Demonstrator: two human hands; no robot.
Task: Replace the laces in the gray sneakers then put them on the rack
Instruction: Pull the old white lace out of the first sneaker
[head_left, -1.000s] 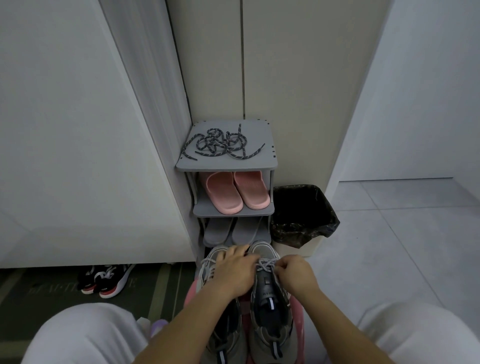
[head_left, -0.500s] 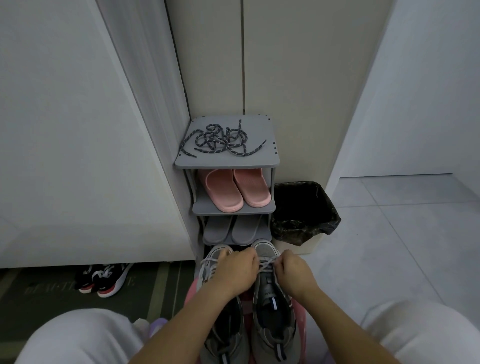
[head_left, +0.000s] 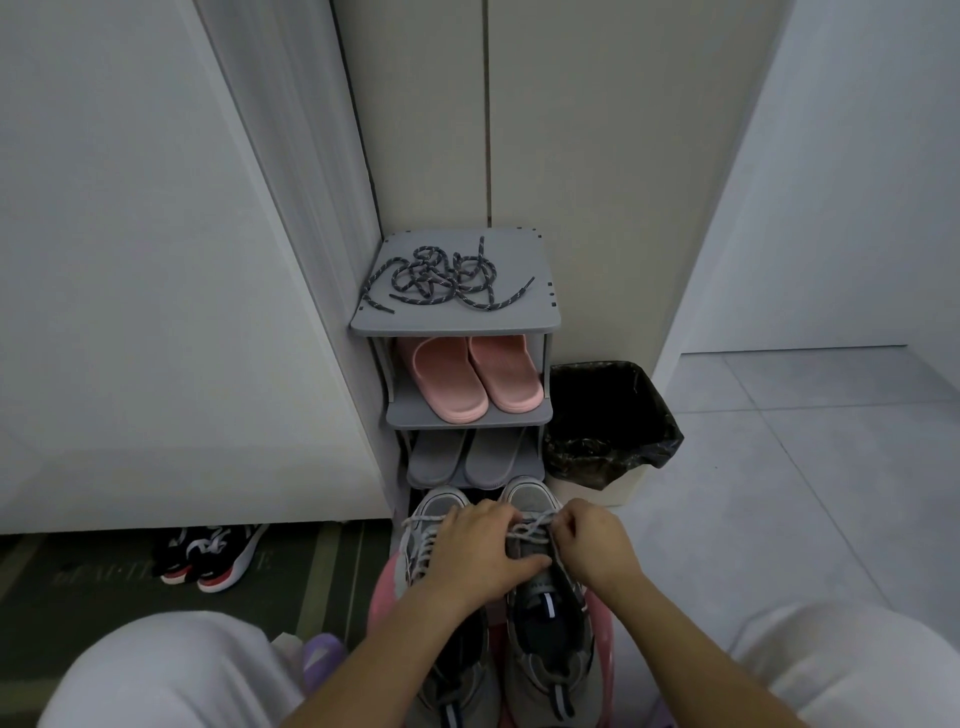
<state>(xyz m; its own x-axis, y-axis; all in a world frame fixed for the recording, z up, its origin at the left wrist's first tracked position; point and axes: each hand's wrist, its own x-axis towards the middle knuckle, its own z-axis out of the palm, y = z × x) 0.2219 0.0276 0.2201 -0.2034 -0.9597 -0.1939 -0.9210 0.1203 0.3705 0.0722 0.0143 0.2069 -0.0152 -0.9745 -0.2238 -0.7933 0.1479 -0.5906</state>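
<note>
Two gray sneakers sit side by side, toes toward the rack, on something pink (head_left: 383, 587) between the person's knees. The left sneaker (head_left: 440, 505) is partly covered by the left hand (head_left: 475, 553), which reaches across it to the right sneaker (head_left: 530, 493). The left hand's fingers (head_left: 506, 517) curl over the light lace (head_left: 531, 531) near the toe end of that sneaker, and its thumb lies against the tongue below. The right hand (head_left: 597, 545) comes in from the other side with its fingers bent tight, pinching the same lace just beside the left fingertips. The lace is drawn in loose crossings between the two hands.

The rack (head_left: 457, 326) stands in the corner straight ahead, close to the sneaker toes. A tangle of dark speckled laces (head_left: 447, 278) lies on its top shelf. Pink slippers (head_left: 467, 379) fill the shelf below, and gray slippers (head_left: 467, 457) the one under that. A bin with a black bag (head_left: 610, 431) stands just beside the rack on the right. Black and red sneakers (head_left: 208, 556) lie on a dark mat (head_left: 78, 577) to the left, well apart from the hands.
</note>
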